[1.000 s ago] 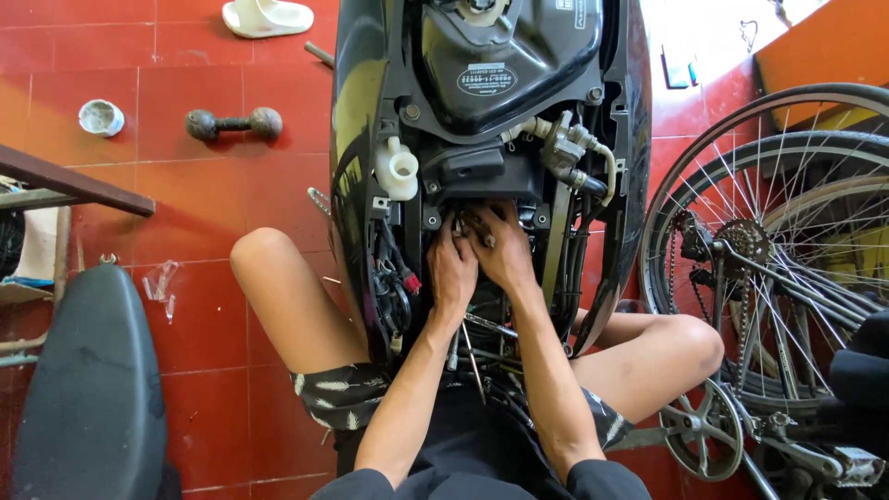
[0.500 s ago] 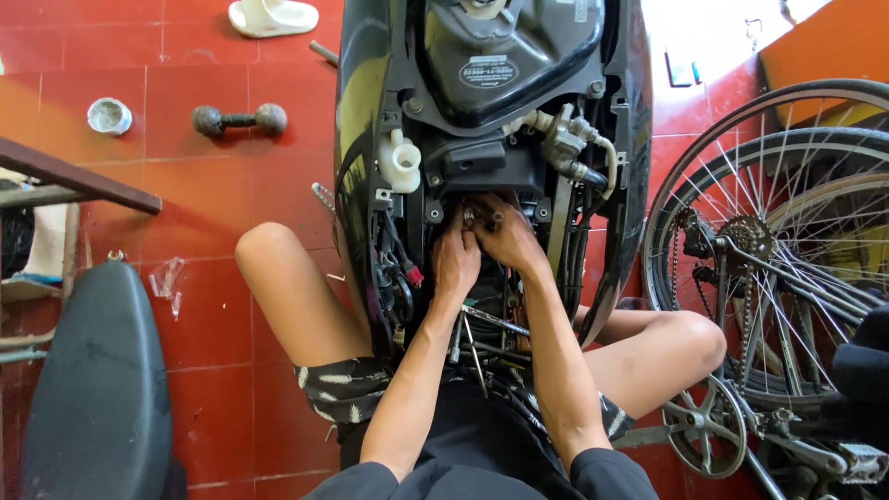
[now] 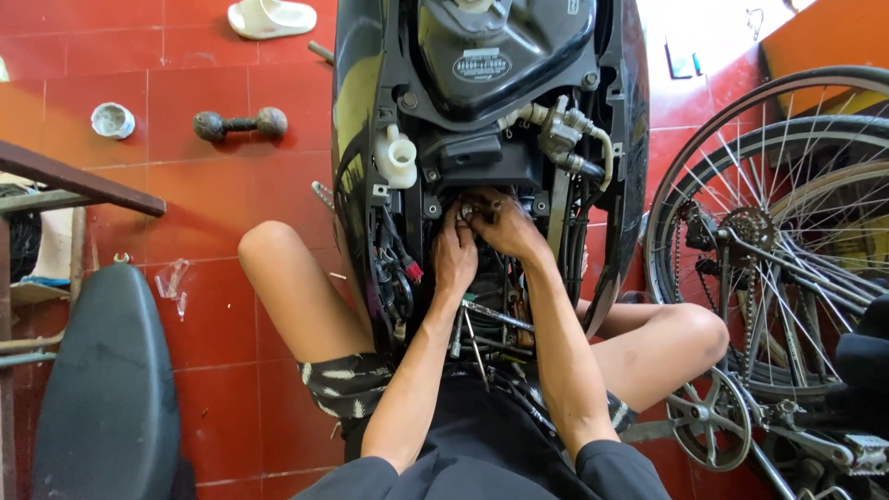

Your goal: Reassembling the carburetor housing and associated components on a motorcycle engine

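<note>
Both hands deep in the open scooter frame, below the black fuel tank. Left hand fingers curled, pressed onto a small metal fitting; right hand pinches it from the right. White plastic reservoir on the frame's left edge, contents not visible. Small white cup on the red floor, top-left.

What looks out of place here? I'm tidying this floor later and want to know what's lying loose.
A few things lie loose on the red tiles: a white sandal at the top edge, a small dumbbell, a white cap and a clear plastic scrap. A detached dark seat lies at lower left. Both hands, left hand and right hand, are inside the opened scooter.
</note>
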